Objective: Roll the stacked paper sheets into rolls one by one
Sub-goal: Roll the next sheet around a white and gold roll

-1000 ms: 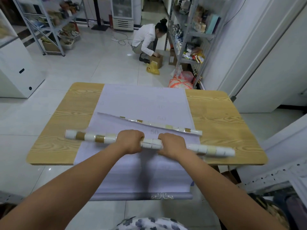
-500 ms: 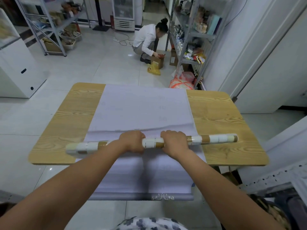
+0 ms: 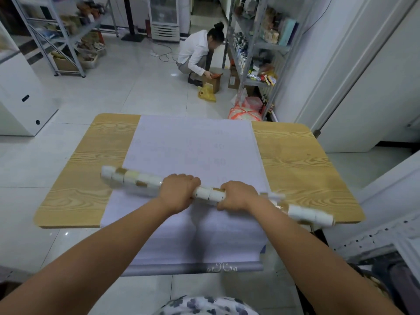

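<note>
A long paper roll [image 3: 210, 193] with a white and gold check pattern lies slanted above the stack of pale sheets [image 3: 193, 151], its left end farther from me and its right end nearer. My left hand [image 3: 179, 189] grips the roll left of its middle. My right hand [image 3: 237, 195] grips it just right of the middle. The roll's ends are blurred. The stack covers the middle of the wooden table [image 3: 295, 164] and hangs over the near edge, ending in a grey band [image 3: 193, 268].
Bare wood shows on the table's left side [image 3: 91, 169] and right side. A person [image 3: 197, 53] crouches by a cardboard box [image 3: 213, 81] on the tiled floor beyond. Metal shelves [image 3: 254, 42] stand at the back right, another rack [image 3: 68, 30] at the back left.
The loose flap has been wound in, so the sheet is now a closed roll. Both hands have swung the roll: its left end went away from me, its right end came nearer.
</note>
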